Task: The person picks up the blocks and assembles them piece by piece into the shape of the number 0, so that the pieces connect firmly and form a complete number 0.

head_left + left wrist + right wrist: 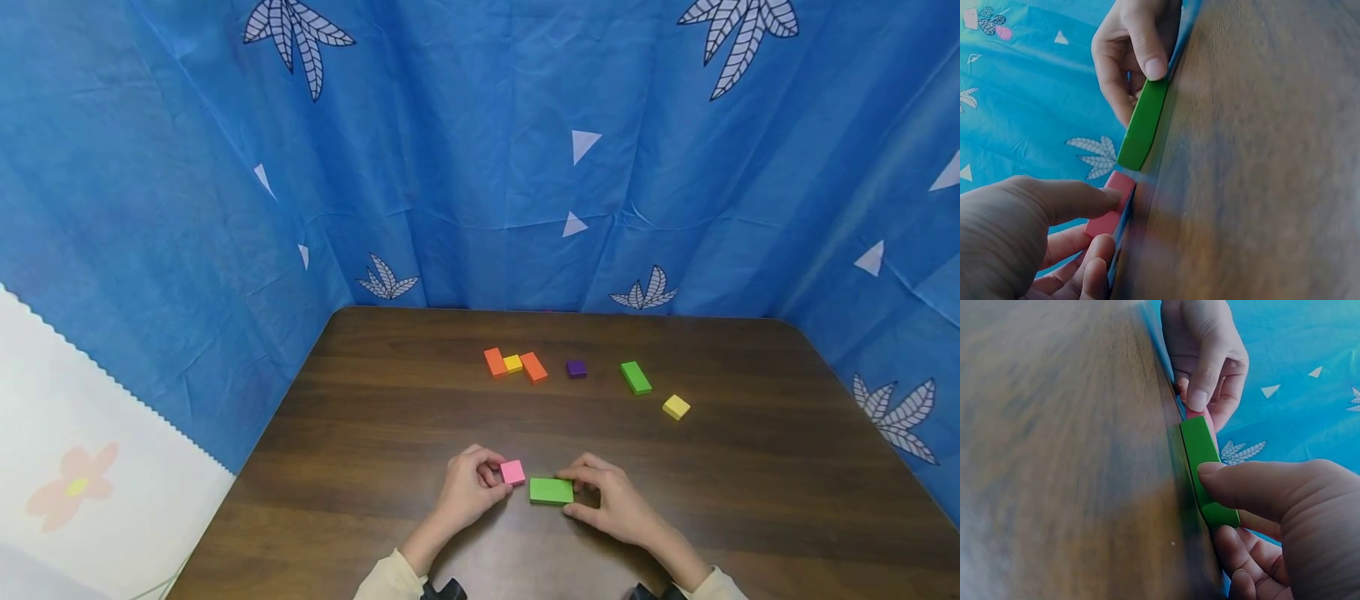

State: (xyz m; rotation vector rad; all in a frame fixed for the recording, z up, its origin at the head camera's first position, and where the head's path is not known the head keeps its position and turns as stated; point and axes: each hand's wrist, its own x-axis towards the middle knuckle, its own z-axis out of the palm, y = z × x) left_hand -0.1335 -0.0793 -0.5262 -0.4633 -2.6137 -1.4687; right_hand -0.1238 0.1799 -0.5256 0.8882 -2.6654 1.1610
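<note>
Near the front of the table, my left hand (471,487) pinches a small pink block (513,472) between thumb and fingers. To its right, my right hand (609,500) grips a longer green block (551,491) by its right end. A narrow gap separates the two blocks in the head view. In the left wrist view the pink block (1112,203) sits just below the near end of the green block (1144,125). From the right wrist, the green block (1200,469) partly hides the pink one, and the right thumb lies along its side.
Farther back on the brown wooden table (405,400) lie two orange blocks (496,362) with a small amber block (513,364) between them. Rightward come a purple block (576,369), another green block (636,377) and a yellow block (677,407). Blue patterned cloth (465,167) hangs behind.
</note>
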